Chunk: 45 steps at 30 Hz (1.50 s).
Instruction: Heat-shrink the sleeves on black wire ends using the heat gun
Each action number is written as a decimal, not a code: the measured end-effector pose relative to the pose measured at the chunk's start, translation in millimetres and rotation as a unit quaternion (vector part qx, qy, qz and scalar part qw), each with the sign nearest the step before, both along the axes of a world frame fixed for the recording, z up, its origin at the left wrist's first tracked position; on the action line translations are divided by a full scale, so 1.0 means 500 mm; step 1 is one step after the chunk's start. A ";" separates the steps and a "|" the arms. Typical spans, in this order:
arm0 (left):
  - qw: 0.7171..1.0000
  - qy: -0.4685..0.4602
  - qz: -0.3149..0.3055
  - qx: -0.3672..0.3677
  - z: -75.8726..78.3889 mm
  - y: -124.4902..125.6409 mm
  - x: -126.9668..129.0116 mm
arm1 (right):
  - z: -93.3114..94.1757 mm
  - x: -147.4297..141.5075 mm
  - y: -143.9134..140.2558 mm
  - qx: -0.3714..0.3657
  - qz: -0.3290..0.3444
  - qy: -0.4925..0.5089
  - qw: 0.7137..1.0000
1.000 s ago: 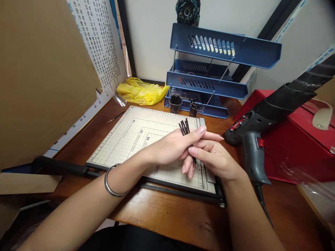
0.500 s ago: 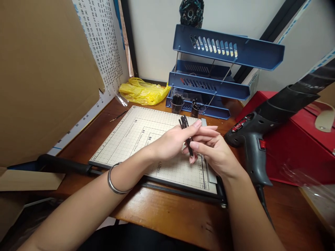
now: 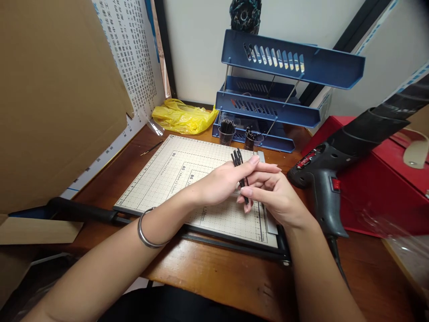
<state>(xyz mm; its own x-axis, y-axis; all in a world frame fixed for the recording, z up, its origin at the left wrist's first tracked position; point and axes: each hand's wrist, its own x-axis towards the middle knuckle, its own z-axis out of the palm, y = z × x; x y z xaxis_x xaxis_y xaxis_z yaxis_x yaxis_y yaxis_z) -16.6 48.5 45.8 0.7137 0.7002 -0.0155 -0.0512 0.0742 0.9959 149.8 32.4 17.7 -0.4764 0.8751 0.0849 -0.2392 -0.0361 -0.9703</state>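
Observation:
My left hand (image 3: 223, 181) is closed around a bunch of thin black sticks (image 3: 237, 158), whose upper ends stick out above the thumb. From the right, my right hand (image 3: 283, 199) meets it, thumb and fingers pinching the lower end of the same bunch. The fingers of both hands overlap, so the bunch's middle is partly covered. What the sticks are made of I cannot make out. Both hands are above the right part of a paper trimmer's gridded board (image 3: 161, 174).
Behind the board, two clear cups (image 3: 227, 136) of thin black pieces stand before a blue tiered tray (image 3: 291, 60). A yellow plastic bag (image 3: 184, 117) lies back left. On the right are a heat gun (image 3: 325, 179) and red box (image 3: 378, 192). The trimmer's black handle (image 3: 83, 212) points left.
The black bunch has slid slightly downward and right between my hands, and its upper ends are spread a little differently. My fingers have shifted slightly; both arms stay nearly in place.

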 end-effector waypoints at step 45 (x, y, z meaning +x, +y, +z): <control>1.000 -0.016 0.012 0.021 -0.004 0.001 0.005 | 0.008 0.009 -0.005 0.013 0.026 -0.082 0.996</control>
